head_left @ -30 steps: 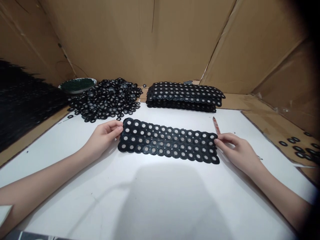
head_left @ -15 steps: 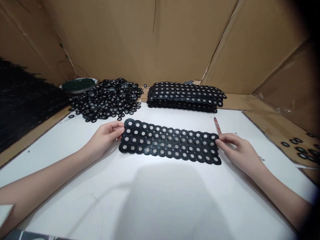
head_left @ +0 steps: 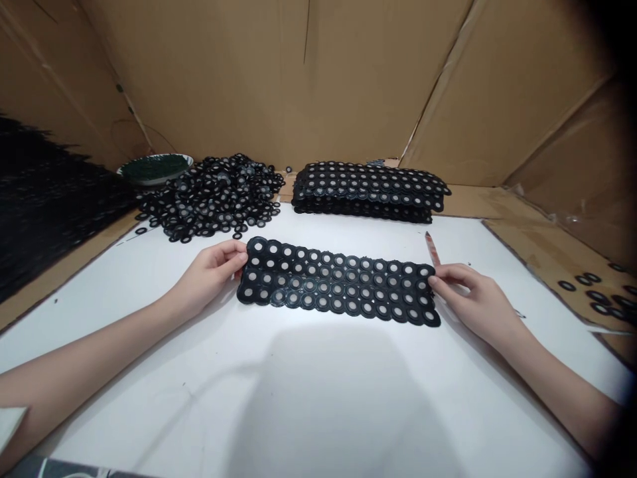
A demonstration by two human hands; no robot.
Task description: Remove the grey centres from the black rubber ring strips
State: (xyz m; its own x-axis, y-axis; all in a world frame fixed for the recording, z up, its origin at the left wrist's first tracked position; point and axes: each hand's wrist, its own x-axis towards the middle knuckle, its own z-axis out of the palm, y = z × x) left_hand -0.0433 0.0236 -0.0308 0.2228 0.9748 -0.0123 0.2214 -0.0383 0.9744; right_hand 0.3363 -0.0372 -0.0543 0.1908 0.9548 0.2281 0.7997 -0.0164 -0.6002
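A black ring sheet (head_left: 337,290) lies mid-frame, long axis left to right; the left hand (head_left: 212,272) pinches its left end, and the right hand (head_left: 472,299) fingers its right end.

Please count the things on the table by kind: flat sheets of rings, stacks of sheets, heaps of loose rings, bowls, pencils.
Flat sheet of rings: 1
Stack of sheets: 1
Heap of loose rings: 1
Bowl: 1
Pencil: 1
Total: 5
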